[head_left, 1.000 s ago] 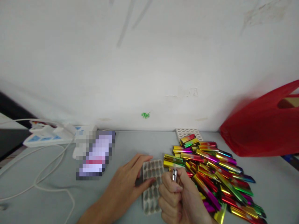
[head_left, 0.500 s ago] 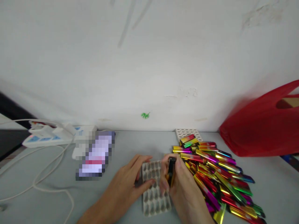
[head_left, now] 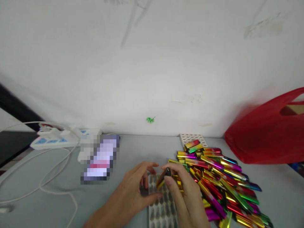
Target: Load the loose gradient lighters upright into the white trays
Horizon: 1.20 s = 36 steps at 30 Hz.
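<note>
My right hand (head_left: pixel 187 193) grips a slim gold item with a black end (head_left: pixel 162 180), apparently a lighter, tilted over the far part of a pale tray (head_left: pixel 163 210). Rows of oval pockets cover the tray; my fingers hide part of it. Curved around the tray's far left corner is my left hand (head_left: pixel 133 186). Its thumb lies over the pockets and its fingers stay apart from the thumb, with nothing visibly held. Close by on the right spreads a pile of shiny lighters (head_left: pixel 213 177) in gold, red, purple and green.
Against the wall, behind the pile, lies a white holed tray (head_left: pixel 193 138). A red bag (head_left: pixel 266 136) stands at the right. To the left are a phone (head_left: pixel 102 158), a white power strip (head_left: pixel 54 141) and a loose white cable (head_left: pixel 49 190).
The lighter has gone from upright beside the tray to tilted over it, as my right hand moved left. The tray sits slightly nearer me, and the view has shifted a little.
</note>
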Tool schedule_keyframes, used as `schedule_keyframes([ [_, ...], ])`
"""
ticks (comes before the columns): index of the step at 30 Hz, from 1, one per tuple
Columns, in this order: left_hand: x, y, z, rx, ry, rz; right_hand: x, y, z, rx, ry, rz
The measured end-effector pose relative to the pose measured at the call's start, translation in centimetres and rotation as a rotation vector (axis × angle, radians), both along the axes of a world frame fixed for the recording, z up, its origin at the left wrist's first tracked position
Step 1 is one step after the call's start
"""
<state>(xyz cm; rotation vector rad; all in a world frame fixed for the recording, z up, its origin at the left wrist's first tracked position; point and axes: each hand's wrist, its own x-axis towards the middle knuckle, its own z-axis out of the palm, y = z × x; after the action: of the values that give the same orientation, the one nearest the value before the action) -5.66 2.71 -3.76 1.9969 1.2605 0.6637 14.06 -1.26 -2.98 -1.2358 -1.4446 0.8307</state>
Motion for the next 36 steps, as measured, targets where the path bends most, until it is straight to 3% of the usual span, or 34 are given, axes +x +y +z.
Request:
schedule_keyframes([
  [7, 0.7, -0.4, 0.5, -0.005, -0.057, -0.031, 0.6, 0.4, -0.8, 0.157, -0.227, 0.136],
  [14, 0.9, -0.5, 0.2, -0.044, -0.085, -0.01, 0.9, 0.7, -1.5, 0.339, -0.426, 0.133],
  [20, 0.7, -0.5, 0.2, -0.026, -0.071, -0.032, 1.1, 0.7, -1.1, 0.344, -0.466, 0.131],
  [30, 0.7, 0.0, 1.4, -0.044, -0.117, -0.088, 0.7, 0.4, -1.0, 0.316, -0.473, 0.206],
  [36, 0.4, 0.4, 1.3, -0.091, -0.216, -0.148, -0.1, -0.2, -0.8, 0.27, -0.385, 0.032],
])
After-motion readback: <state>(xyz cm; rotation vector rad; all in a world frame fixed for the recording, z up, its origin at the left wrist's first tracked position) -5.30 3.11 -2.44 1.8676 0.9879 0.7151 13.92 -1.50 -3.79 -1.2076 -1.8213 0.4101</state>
